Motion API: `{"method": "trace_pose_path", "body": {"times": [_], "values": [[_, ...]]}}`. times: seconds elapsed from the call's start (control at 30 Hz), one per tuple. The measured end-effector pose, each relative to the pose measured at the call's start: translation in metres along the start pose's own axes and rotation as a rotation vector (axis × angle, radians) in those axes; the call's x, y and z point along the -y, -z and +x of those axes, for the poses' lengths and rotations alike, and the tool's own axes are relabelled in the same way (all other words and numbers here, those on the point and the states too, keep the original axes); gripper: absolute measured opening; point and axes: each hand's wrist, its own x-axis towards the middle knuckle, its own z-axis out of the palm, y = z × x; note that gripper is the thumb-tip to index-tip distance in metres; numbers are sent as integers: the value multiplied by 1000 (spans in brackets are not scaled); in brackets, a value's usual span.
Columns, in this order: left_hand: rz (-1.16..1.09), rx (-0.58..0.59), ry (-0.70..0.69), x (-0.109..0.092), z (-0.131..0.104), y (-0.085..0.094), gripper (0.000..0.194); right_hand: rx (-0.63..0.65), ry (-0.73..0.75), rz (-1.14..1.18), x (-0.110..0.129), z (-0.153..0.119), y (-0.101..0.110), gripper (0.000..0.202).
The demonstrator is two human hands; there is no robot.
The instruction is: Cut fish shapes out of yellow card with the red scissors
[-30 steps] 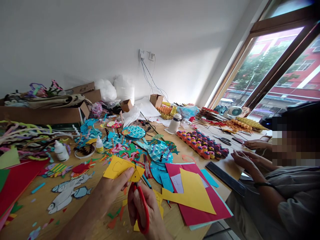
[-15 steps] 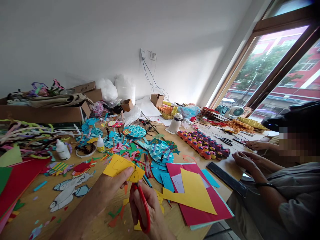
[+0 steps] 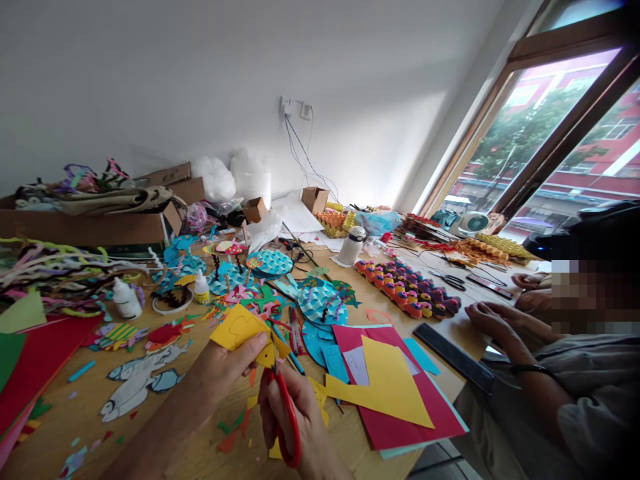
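Observation:
My left hand [image 3: 235, 363] pinches a piece of yellow paper [image 3: 239, 327] that has a drawn outline on it. Red-handled scissors [image 3: 289, 420] are in my right hand [image 3: 300, 407], fingers wrapped round the loops, and their blades lie at the paper's right part, where a cut runs along the outline. Yellow scraps [image 3: 320, 400] lie beside my right hand. White fish cutouts [image 3: 143, 380] lie on the table to the left of my left forearm.
A yellow sheet [image 3: 395, 380] lies on red paper [image 3: 380, 427] at right, by a dark ruler-like bar [image 3: 453, 357]. Glue bottles [image 3: 126, 300], paper scraps [image 3: 250, 297] and a painted egg tray [image 3: 407, 287] stand beyond. Another person's hands [image 3: 487, 320] rest at the table's right edge.
The scissor blades and the yellow paper have shifted slightly, and the cut piece at the right now hangs more apart. The other person's far hand has drawn back.

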Motion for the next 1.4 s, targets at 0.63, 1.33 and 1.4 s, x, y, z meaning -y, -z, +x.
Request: {"method": "trace_pose_path", "body": {"times": [0.63,1.33,1.4], "values": [[27,67,34,2,2,7,17,10,-33,-34,2,-1,2,53],[58,128,11,6,8,10,15,3,-53,-53,7,-5,3,49],[48,132,21,7,8,10,16,18,-36,-56,7,-5,3,49]]}}
